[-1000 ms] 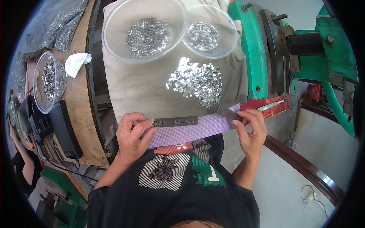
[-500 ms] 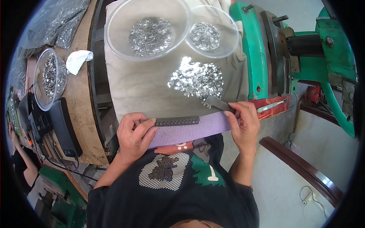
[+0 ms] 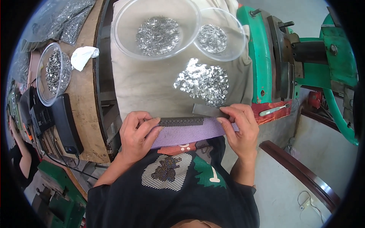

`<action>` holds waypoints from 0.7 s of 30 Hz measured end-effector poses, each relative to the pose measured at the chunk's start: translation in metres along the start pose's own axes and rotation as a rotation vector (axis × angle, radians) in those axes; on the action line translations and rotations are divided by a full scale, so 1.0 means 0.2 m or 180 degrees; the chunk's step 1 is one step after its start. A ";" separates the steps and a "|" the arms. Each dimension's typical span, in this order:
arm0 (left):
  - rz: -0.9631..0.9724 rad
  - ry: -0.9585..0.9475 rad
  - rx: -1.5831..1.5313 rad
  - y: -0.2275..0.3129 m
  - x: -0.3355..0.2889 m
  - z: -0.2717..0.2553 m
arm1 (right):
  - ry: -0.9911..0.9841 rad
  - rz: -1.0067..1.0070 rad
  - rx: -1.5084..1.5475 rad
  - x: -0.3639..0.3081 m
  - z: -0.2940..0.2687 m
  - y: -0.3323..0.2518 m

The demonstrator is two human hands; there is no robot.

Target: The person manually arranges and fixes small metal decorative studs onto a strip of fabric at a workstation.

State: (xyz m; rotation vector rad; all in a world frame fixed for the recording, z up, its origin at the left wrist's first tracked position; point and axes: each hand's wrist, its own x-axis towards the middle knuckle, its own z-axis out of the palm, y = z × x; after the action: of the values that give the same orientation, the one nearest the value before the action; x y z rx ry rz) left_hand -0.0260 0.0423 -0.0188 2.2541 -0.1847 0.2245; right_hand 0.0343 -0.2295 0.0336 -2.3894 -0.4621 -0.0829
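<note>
My left hand pinches the left end of a dark, notched metal bar, a row of small slots along its length. The bar lies along the far edge of a purple checked cloth. Between the thumb and fingers of my right hand is a flat dark metal strip, its free end pointing left, just beyond the bar's right part. Past the strip spreads a loose pile of small shiny metal pieces on the beige cloth.
Two clear round tubs, a large one and a smaller one, hold metal bits at the back. A green machine stands right, near a light-handled tool. At left, a wooden bench carries another tub and a black box.
My right hand has drawn the flat strip from the edge of the pile leftward, closer to the notched bar. My left hand keeps its hold on the bar. The whole view has shifted slightly.
</note>
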 end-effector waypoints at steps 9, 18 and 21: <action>0.0140 0.0067 0.0048 -0.01 -0.01 0.00 | -0.0017 -0.0053 0.0004 0.00 0.01 0.00; 0.0042 -0.0147 0.0057 0.02 0.03 -0.04 | -0.0347 -0.0236 0.0159 0.04 0.05 -0.08; -0.0139 -0.0188 -0.0184 0.04 0.04 -0.06 | -0.0519 -0.0354 0.0224 0.05 0.09 -0.11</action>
State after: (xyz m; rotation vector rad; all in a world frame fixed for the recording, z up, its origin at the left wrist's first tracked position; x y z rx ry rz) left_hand -0.0218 0.0462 -0.0039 2.2064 -0.1708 0.1278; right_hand 0.0358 -0.1997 0.0348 -2.3101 -0.6636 0.0779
